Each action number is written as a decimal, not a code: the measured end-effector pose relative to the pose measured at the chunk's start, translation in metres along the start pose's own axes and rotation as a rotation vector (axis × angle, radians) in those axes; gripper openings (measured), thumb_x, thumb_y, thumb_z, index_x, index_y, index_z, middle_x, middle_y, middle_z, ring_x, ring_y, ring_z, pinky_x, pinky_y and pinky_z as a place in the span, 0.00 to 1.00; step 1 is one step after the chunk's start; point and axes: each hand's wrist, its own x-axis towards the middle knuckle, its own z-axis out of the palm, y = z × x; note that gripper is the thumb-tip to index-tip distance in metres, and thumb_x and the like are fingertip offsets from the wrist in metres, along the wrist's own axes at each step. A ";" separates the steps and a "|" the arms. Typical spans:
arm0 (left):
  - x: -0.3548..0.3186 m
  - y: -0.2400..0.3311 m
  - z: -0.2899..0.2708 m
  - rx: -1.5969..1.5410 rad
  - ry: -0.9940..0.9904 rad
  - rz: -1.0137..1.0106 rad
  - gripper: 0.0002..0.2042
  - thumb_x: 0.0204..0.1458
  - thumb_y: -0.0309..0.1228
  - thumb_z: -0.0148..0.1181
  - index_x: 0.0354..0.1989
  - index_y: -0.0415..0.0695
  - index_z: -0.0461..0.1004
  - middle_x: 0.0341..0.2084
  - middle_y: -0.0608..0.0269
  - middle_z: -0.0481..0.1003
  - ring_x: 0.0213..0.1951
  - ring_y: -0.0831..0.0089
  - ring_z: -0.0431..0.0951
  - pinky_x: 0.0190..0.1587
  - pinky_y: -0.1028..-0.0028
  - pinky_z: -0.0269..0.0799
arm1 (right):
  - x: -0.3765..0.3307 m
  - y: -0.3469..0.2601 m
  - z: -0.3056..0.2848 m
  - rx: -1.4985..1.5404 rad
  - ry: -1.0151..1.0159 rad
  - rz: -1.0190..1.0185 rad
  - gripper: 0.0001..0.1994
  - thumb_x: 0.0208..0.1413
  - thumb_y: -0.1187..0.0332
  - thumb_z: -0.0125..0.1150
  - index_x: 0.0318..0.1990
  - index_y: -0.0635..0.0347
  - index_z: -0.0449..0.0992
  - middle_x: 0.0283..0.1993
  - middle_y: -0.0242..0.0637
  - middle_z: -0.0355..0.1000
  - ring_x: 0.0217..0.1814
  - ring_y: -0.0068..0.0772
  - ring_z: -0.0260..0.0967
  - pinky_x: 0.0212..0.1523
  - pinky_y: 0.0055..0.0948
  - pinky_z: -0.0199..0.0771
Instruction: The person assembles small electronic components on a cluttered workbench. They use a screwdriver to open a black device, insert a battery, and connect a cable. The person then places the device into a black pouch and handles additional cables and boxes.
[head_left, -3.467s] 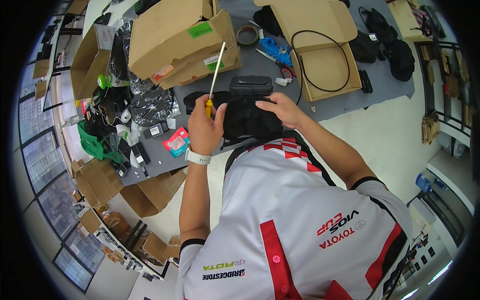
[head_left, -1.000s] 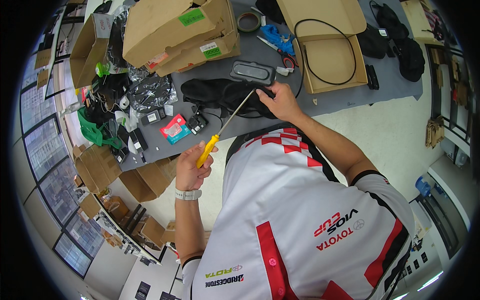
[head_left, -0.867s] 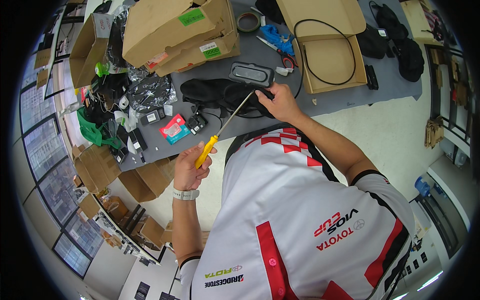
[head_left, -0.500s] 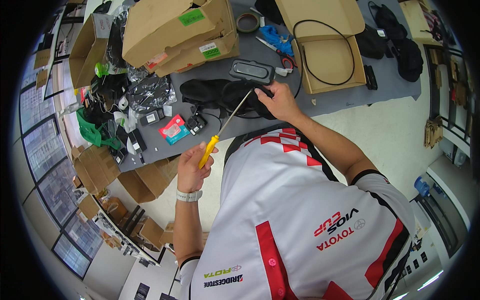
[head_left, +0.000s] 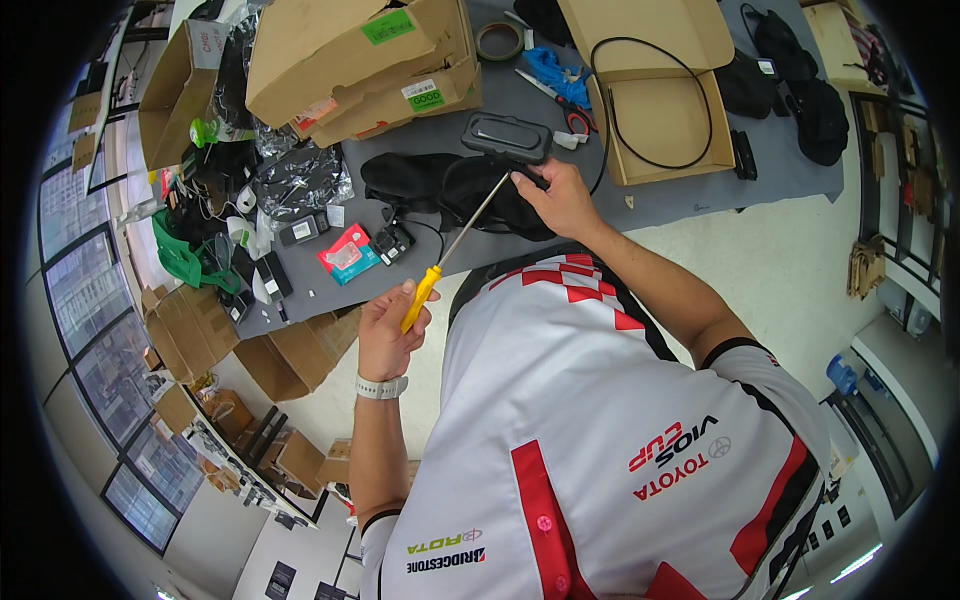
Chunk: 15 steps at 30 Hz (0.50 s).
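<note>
Your long screwdriver (head_left: 455, 245), yellow handle clamped in your left hand's (head_left: 385, 335) fingers, slants up to a black pouch (head_left: 470, 190) at the grey desk's (head_left: 690, 195) near edge, where your right hand (head_left: 560, 195) closes on the fabric beside its tip.

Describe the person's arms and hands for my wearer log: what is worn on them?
Both forearms are bare. The left hand has a pale wristband at the wrist. The right hand wears nothing. Short white sleeves with dark edging; no gloves.
</note>
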 end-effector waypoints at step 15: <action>0.002 -0.012 0.013 1.331 0.328 1.165 0.08 0.59 0.22 0.68 0.46 0.39 0.83 0.43 0.53 0.79 0.28 0.62 0.73 0.30 0.69 0.71 | 0.001 -0.011 -0.008 -0.066 -0.008 -0.038 0.13 0.62 0.73 0.64 0.53 0.65 0.81 0.42 0.53 0.83 0.45 0.55 0.84 0.43 0.35 0.80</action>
